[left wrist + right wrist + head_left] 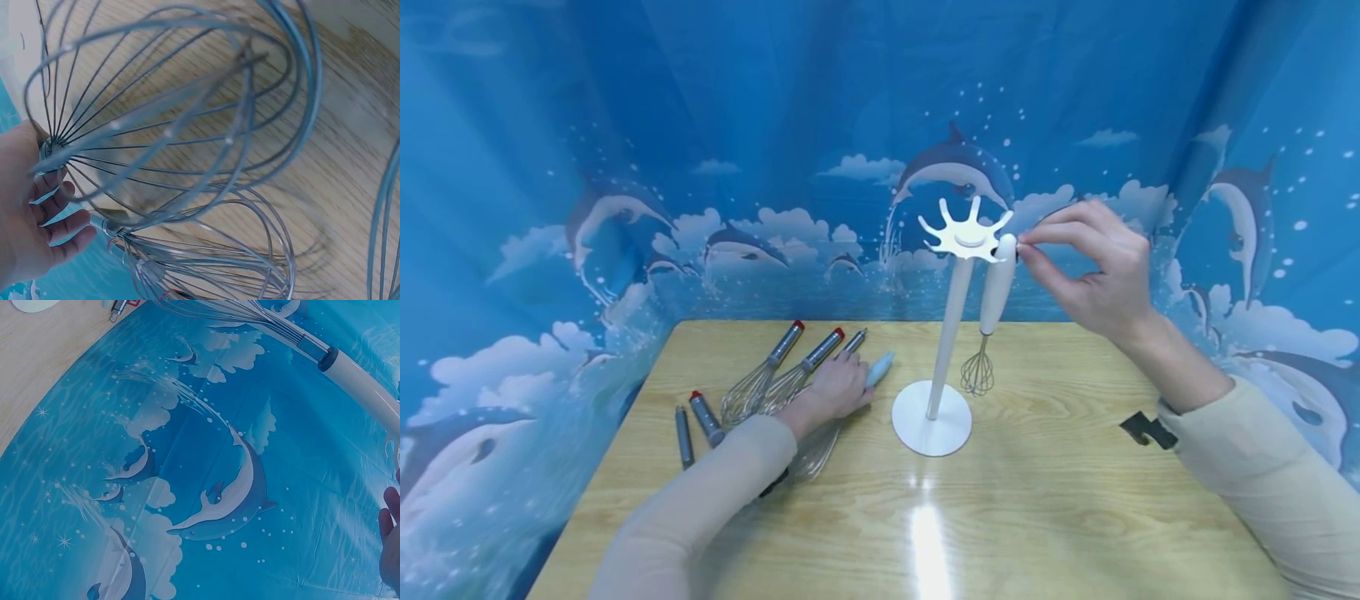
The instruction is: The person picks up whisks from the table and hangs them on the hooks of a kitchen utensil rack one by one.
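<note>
Right grip (1093, 267) is pinching the white whisk (997, 287) by its end, seemingly so it dangles four o'clock from the stand (951, 333), left grip (842, 385) clasping the blue-handled whisk (881, 368)

Widest bare stretch: surface (1045, 500) to the right of and in front of the stand (950, 342). Its post rises between the left hand (838, 383) and right hand (1093, 258), barring a straight sideways pass; prongs jut out round its top. White-handled whisk (997, 287) narrows the right side. Left: several whisks (786, 343) crowd together, wires overlapping. Narrow gap between pale blue handle (882, 367) and stand. Curtain (760, 150) closes the back.
</note>
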Tool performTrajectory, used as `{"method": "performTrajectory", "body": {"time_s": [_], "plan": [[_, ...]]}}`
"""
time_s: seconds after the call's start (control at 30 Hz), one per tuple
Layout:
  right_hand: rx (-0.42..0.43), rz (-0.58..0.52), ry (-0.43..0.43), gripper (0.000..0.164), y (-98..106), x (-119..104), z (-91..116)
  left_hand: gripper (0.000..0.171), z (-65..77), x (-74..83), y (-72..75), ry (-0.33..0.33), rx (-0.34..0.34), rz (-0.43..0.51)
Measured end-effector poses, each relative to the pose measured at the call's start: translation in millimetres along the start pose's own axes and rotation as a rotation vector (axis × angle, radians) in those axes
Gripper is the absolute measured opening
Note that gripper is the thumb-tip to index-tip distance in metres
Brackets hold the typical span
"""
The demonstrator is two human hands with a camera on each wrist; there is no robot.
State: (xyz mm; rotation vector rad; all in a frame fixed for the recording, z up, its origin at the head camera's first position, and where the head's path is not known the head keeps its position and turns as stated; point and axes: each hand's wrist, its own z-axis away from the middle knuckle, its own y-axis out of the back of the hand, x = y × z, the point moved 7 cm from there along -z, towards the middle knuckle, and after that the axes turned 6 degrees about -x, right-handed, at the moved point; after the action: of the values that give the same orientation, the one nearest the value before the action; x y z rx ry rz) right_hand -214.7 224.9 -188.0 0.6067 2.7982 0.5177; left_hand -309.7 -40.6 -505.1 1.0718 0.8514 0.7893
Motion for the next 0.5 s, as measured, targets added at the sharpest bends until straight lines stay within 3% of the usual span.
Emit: {"method": "performTrajectory", "body": {"time_s": [0.2, 0.5], "plan": [[-0.005, -0.013, 0.012, 0.052, 1.4, -0.3, -0.4, 0.044, 3.4, 1.1, 10.0, 0.004, 0.047, -0.005], [0.002, 0.002, -0.024, 0.055, -0.4, 0.2, 0.8, 0.044, 12.5, -1.2, 25.4, -0.019, 0.144, 0.074]]}}
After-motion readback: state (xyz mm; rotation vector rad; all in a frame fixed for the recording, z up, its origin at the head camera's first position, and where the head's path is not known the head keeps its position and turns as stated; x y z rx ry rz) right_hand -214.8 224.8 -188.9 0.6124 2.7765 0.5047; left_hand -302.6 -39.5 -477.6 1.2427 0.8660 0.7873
